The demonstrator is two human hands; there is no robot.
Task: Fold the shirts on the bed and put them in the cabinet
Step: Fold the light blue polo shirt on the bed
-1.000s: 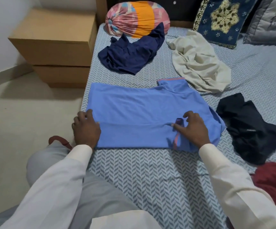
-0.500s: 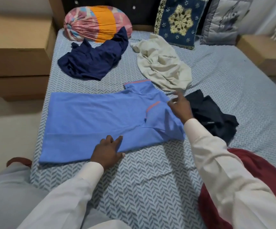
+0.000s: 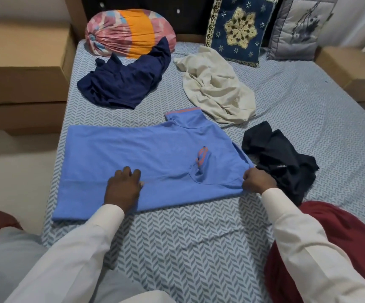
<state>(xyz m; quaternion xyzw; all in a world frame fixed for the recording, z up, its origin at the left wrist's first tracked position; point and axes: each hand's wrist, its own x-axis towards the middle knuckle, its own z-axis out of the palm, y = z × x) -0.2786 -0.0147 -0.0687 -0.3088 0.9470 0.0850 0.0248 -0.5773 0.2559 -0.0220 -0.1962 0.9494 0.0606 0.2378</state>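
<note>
Blue shirt [image 3: 146, 162] flat on bed [image 3: 199, 248], long axis left-right, collar pointing away (toward pillows). Left hand [image 3: 123, 185] presses it, fingers loosely bent; right hand [image 3: 257, 180] fisted, gripping its right edge.

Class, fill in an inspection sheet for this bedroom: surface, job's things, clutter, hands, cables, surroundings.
Surface: bed sheet, herringbone print, lightly wrinkled.
Job's things: light blue shirt lies flat, partly folded; navy shirt, cream shirt and black shirt are crumpled, not folded.
Clutter: maroon cloth at the near right; round cushion, overlapped by the navy shirt's tip.
Hands: left hand presses down on the light blue shirt; right hand grips its right end.
Cables: nothing seen.
Surroundings: patterned pillow and grey pillow at the headboard; left wooden unit; right wooden unit.
</note>
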